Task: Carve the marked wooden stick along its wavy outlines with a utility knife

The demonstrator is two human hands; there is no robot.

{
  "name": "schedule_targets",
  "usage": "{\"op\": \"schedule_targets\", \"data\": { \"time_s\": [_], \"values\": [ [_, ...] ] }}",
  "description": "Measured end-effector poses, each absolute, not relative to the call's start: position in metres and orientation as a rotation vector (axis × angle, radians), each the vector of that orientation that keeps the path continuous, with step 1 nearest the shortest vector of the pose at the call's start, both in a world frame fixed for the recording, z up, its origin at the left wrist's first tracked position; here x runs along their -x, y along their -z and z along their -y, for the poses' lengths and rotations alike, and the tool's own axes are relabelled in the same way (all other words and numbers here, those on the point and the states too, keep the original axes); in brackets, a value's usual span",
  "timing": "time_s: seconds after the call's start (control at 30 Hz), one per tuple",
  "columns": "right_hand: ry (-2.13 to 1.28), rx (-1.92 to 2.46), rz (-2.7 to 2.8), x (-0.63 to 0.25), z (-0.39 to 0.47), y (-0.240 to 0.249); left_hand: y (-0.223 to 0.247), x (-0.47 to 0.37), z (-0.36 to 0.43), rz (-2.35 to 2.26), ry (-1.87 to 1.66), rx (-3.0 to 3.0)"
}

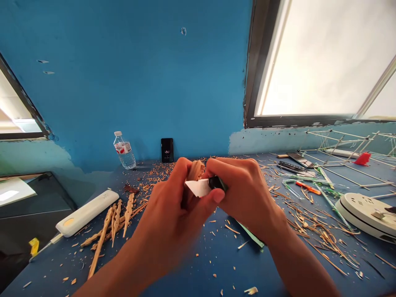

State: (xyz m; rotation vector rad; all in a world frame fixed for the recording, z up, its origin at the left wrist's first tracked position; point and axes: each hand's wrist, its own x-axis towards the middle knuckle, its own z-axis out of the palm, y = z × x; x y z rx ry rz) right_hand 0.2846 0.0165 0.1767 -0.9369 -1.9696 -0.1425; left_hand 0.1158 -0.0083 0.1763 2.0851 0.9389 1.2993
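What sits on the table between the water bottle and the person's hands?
In the head view, the stretch of blue table from the water bottle to the left hand holds only scattered wood shavings; the carved sticks lie further left.

Bottle (124, 150) left of phone (167, 150), both behind hands; carved sticks (114, 222) front-left.

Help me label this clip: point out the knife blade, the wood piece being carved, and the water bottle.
knife blade (199, 187), head view, flat of the white blade
wood piece (196, 170), head view, its top end above the fingers
water bottle (124, 151), head view, the label
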Motion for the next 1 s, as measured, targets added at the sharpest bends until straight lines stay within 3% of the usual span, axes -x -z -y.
{"op": "schedule_targets", "data": {
  "time_s": [0.2, 0.37, 0.57, 0.77, 1.0],
  "values": [
    [0.234, 1.103, 1.885, -0.276, -0.026, -0.172, -0.17, -0.124, -0.001, -1.139, -1.428, -2.249],
    [0.434, 1.295, 1.757, -0.27, -0.042, -0.163, -0.164, -0.13, -0.015, -1.224, -1.417, -2.056],
    [0.384, 1.247, 1.711, -0.267, -0.068, -0.151, -0.156, -0.131, -0.041, -1.147, -1.261, -1.78],
    [0.094, 1.029, 1.771, -0.286, -0.076, -0.164, -0.183, -0.1, -0.039, -0.867, -0.966, -1.496],
    [-0.656, 0.499, 1.93, -0.311, -0.062, -0.178, -0.196, -0.073, -0.033, -0.587, -0.551, -1.24]
  ]
}}
